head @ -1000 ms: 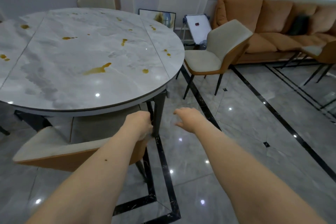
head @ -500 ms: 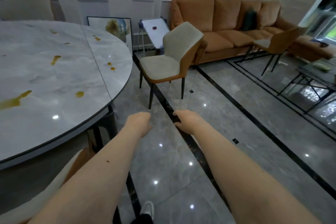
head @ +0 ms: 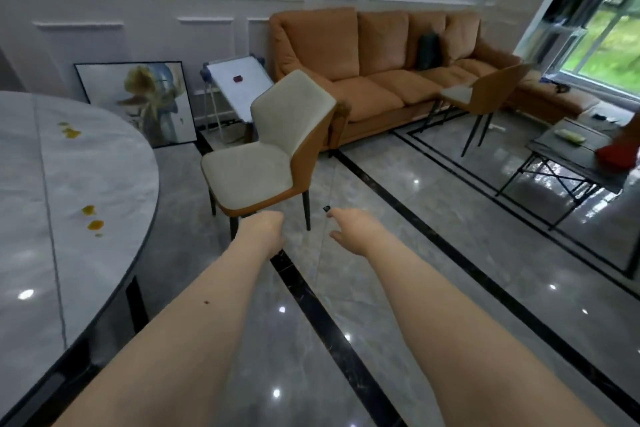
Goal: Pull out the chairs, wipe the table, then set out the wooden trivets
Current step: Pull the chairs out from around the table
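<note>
The round marble table (head: 52, 184) fills the left side, with yellow-orange spills on its top. A cream and orange chair (head: 263, 156) stands pulled away from it, just beyond my hands. My left hand (head: 263, 230) hangs in front of that chair's front leg, fingers curled loosely with nothing in them. My right hand (head: 349, 227) is to the right of it over the floor, empty, fingers slightly spread. A second chair (head: 485, 94) stands farther off by the sofa. No trivets or cloth are in view.
An orange sofa (head: 381, 62) lines the back wall. A framed picture (head: 138, 100) and a small whiteboard (head: 239, 80) lean against the wall behind the chair. A low dark coffee table (head: 568, 156) stands at the right near the window. Glossy grey floor lies ahead.
My left hand has let go of the near chair tucked under the table. My view has swung right, away from the table, toward the pulled-out chair and sofa.
</note>
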The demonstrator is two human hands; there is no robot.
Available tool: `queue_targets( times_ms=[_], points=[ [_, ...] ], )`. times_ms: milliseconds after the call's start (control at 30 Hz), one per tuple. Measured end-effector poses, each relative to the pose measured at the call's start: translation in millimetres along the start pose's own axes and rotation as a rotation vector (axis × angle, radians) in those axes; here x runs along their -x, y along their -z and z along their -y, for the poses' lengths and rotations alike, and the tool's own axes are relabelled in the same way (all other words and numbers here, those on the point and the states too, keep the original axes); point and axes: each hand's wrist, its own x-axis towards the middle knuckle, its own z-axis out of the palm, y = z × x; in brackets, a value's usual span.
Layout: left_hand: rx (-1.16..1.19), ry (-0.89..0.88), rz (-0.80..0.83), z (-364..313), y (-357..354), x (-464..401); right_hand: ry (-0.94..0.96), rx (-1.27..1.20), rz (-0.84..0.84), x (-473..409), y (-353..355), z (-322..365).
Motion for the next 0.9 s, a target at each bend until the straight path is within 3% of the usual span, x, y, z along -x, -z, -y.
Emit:
queue_targets(
  times_ms=[300,500,900],
  points=[
    [0.043,0.009,-0.044,-73,31,-205,0.022,0.021,-0.024,-158,49,-139],
    [0.056,0.064,-0.146,-116,86,-332,0.111,0.091,-0.094,-273,124,-221],
    [0.027,0.213,-0.226,-113,161,-561,0.287,0.13,-0.098,-509,192,-285]
  ],
)
